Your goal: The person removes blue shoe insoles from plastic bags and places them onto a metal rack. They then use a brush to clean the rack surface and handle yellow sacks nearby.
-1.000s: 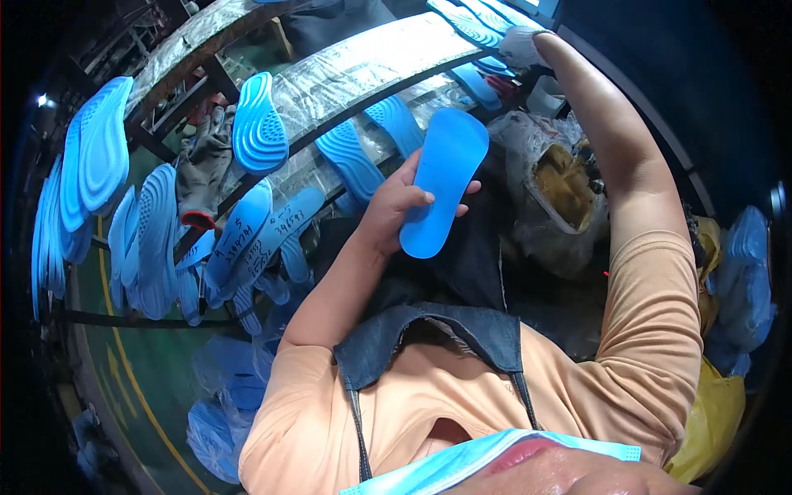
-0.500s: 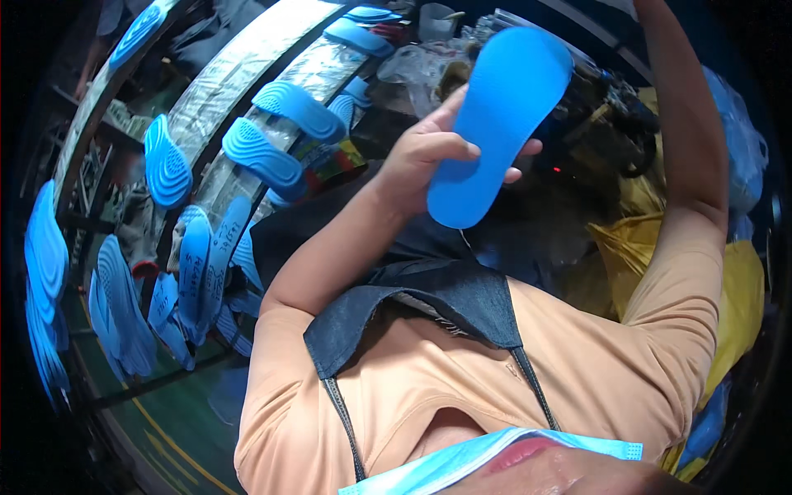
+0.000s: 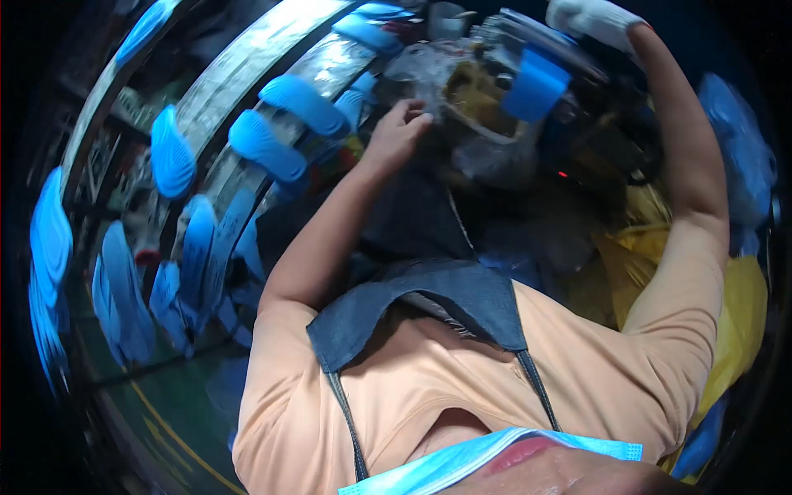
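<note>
My left hand (image 3: 399,129) is bare and blurred, its fingers loosely bent with a gap at the thumb, and I see nothing in it. It hovers between the rack of insoles and a plastic bag (image 3: 495,157). Beyond it, to the right, a smooth blue insole (image 3: 536,84) rests at the machine (image 3: 536,37), apart from the hand; only part of it shows. My right hand (image 3: 596,22), in a white glove, is raised at the top edge above the machine. Its fingers are too blurred and cut off to read.
Several blue insoles (image 3: 266,146) with ridged patterns lie on curved, film-wrapped rails (image 3: 247,62) at the left. More insoles (image 3: 124,289) hang lower down. Yellow bags (image 3: 734,322) and a clear bluish bag (image 3: 734,153) are at the right. A cup (image 3: 446,21) stands at the back.
My left hand has let go of the smooth blue insole and drawn back to the left. The insole now sits at the machine. My gloved right hand has come further into view.
</note>
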The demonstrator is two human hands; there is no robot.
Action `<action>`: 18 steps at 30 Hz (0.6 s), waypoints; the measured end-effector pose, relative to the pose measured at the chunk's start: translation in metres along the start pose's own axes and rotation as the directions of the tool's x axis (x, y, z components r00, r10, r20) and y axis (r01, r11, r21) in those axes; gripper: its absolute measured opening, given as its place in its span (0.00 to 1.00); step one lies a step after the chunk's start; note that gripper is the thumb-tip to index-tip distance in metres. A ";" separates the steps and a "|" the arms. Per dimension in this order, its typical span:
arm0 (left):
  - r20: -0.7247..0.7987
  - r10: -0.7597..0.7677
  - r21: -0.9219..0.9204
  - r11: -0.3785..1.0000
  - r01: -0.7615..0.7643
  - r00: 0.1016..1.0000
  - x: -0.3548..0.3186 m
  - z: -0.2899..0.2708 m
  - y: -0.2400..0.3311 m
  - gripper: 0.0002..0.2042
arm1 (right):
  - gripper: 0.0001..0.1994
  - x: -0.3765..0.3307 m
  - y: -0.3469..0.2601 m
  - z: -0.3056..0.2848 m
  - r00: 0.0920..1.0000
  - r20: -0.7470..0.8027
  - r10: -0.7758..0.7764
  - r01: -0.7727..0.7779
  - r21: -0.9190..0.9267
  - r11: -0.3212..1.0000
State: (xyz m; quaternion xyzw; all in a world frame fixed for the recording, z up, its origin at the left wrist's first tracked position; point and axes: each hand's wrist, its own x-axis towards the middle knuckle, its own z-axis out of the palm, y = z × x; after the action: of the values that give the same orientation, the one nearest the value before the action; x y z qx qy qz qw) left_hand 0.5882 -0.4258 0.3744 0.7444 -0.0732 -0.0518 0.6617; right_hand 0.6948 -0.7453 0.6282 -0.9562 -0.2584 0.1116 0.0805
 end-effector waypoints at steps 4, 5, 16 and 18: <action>-0.481 0.032 0.771 0.490 0.406 0.876 -0.015 -0.101 -0.033 0.33 | 0.25 0.038 0.027 0.007 0.917 0.390 0.082 -0.226 0.339 0.913; -0.578 0.082 0.764 0.405 0.503 0.812 -0.014 -0.112 -0.040 0.35 | 0.21 0.032 0.042 0.006 0.925 0.343 0.164 -0.292 0.366 0.884; -0.803 -0.035 0.547 0.353 0.759 0.595 -0.010 -0.179 -0.080 0.49 | 0.19 0.082 0.033 -0.020 0.959 -0.063 0.275 -0.276 0.003 0.961; -0.799 -0.037 0.550 0.358 0.754 0.600 -0.005 -0.178 -0.082 0.48 | 0.17 0.105 0.025 -0.038 0.988 -0.112 0.109 -0.108 0.015 0.994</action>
State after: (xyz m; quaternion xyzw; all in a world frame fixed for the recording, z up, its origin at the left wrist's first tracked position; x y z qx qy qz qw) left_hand 0.6175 -0.2413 0.3143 0.9210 0.3559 0.0890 0.1313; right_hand 0.8049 -0.7167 0.6413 -0.9733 -0.2003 0.0626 0.0930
